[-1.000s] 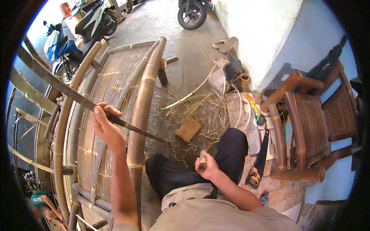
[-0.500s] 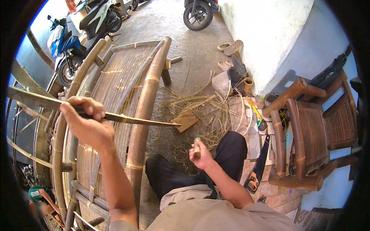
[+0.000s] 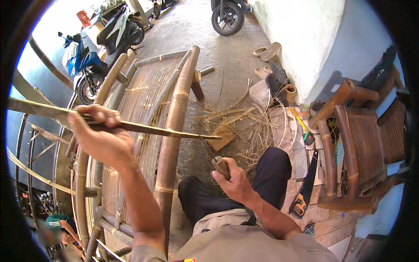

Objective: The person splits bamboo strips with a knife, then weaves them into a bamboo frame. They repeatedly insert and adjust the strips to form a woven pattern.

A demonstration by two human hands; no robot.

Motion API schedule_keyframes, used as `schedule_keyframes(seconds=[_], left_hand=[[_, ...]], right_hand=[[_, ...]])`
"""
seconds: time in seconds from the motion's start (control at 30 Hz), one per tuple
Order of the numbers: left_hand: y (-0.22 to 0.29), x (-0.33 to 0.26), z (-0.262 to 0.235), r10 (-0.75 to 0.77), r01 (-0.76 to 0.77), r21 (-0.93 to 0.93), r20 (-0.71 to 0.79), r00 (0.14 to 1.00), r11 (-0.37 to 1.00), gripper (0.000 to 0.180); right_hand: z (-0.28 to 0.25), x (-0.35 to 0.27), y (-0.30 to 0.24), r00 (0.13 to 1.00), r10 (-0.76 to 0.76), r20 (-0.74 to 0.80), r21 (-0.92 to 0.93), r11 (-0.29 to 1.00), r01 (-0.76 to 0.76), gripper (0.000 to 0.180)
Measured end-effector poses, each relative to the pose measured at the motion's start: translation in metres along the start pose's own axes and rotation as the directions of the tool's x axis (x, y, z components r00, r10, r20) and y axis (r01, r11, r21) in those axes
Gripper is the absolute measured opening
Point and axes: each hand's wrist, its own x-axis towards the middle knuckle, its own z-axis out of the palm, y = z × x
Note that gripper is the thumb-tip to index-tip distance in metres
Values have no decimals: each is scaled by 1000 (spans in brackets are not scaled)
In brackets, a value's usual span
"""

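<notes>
A long, thin bamboo strip is gripped between the thumb and fingers of my left hand, which is raised over a bamboo chair frame. The strip runs from the far left to a narrow tip right of the frame. My right hand is wrapped around the wooden handle of a knife above my knees. The knife's thin blade points up and left, its end close to the strip's lower edge near the tip; whether they touch I cannot tell. Below the tip, a flat wooden piece lies on the floor.
Bamboo shavings litter the floor ahead. To my right lie a handsaw and a tape measure, beside a brown bamboo chair. Shoes line the wall; motorbikes stand farther off. Another person sits at lower left.
My right hand has risen slightly and turned the knife, so its blade now shows near the strip. My left hand keeps its hold. The whole view has shifted a little.
</notes>
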Motion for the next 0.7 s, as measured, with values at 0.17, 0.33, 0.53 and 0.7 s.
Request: schedule_keyframes(seconds=[0.17,0.33,0.53,0.7], left_hand=[[3,-18,8,-67,65,-36,-38,997,997,34],[4,-29,13,-35,35,0,75,997,999,47],[-2,-62,26,37,-43,69,85,996,997,52],[1,-60,31,43,-51,84,93,995,995,51]], right_hand=[[11,19,-32,994,-100,41,57,994,98,43],[10,24,-67,986,-158,44,130,980,151,42],[9,27,-91,912,-409,-23,268,876,400,38],[28,40,-80,988,-151,31,104,984,147,31]])
